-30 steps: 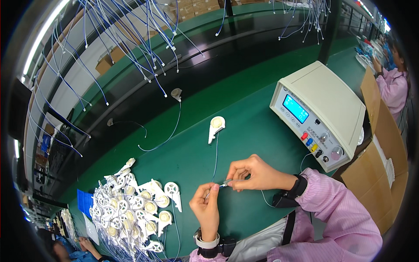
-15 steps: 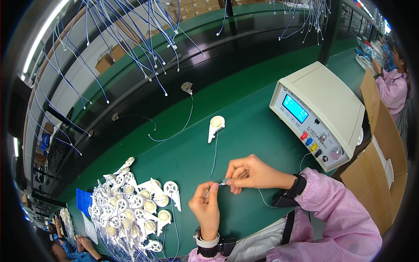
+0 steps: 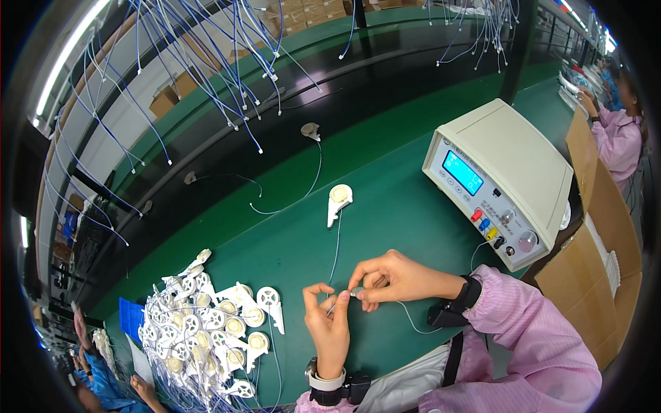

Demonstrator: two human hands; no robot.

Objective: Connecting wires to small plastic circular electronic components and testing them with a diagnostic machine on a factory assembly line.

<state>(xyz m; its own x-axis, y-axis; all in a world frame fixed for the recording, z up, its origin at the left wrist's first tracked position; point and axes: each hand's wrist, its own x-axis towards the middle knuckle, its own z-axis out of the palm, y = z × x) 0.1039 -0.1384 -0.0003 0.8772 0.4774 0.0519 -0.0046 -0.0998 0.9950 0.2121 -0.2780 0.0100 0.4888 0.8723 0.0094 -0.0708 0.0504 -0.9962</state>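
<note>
Both hands meet over the green table. My left hand [image 3: 327, 329] pinches the end of a thin blue-white cable [image 3: 337, 258], with the forefinger raised and bent. That cable runs up to a white fan-shaped plastic part [image 3: 339, 195] with a round cream centre, lying flat. Closed at the fingertips, my right hand [image 3: 401, 279] grips a small connector [image 3: 355, 294] right beside the left thumb. A pale lead trails from under this hand. Whether the cable end and connector are joined is too small to tell. Left of my hands lies a heap of similar white wheel-like parts [image 3: 200, 330] with cables.
A beige tester [image 3: 509, 179] with a lit blue screen and coloured sockets stands at right, beside an open cardboard box [image 3: 585, 275]. Cables [image 3: 234, 76] hang above. A green belt [image 3: 385, 148] carries a part [image 3: 310, 131]. Co-workers sit at far right and lower left.
Parts on the belt have shifted right. My left forefinger has lifted, and my right hand has moved slightly left. The tester's screen reads differently. The lower-left co-worker's arm has risen.
</note>
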